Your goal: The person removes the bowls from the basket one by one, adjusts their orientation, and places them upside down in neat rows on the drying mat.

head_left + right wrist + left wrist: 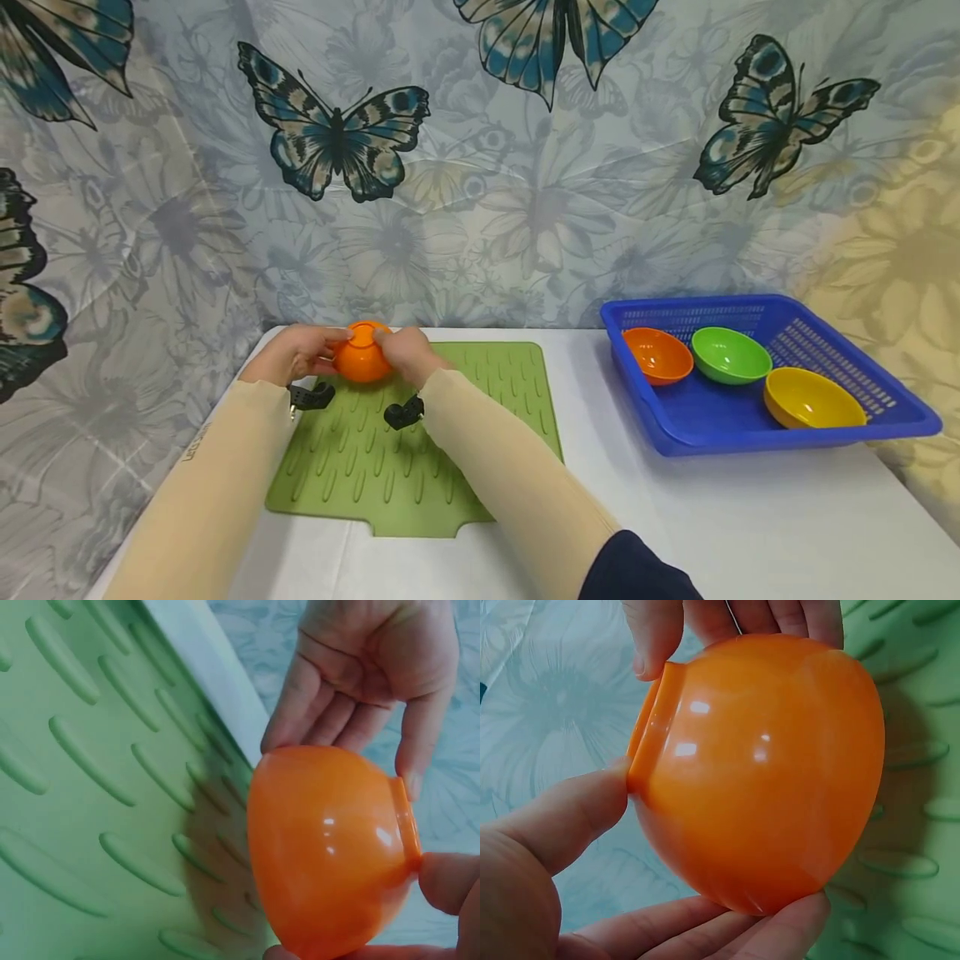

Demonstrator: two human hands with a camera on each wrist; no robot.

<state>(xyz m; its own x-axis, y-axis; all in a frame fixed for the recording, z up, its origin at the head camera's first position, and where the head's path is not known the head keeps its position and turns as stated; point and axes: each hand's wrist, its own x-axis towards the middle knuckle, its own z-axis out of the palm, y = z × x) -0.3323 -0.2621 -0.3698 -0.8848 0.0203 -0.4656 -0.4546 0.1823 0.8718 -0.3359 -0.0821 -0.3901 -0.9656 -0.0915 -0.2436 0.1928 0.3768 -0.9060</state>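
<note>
So, the left hand (pixel 288 352) and right hand (pixel 411 354) both pinch an upside-down orange bowl (pixel 362 361), thumbs at its foot, fingers by the rim, over the far left of a green ridged mat (pixel 405 504). Can't tell if it's touching the mat. The right sleeve (pixel 517 446) cuts across and hides a chunk of it. Well off right, a blue basket (pixel 720 443) holds a second orange bowl (pixel 658 358), a green bowl (pixel 731 358) and a yellow bowl (pixel 813 402); butterfly cloth (pixel 510 258) behind everything.

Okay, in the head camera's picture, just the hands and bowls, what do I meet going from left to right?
Left hand, held orange bowl, right hand, second orange bowl, green bowl, yellow bowl.
</note>
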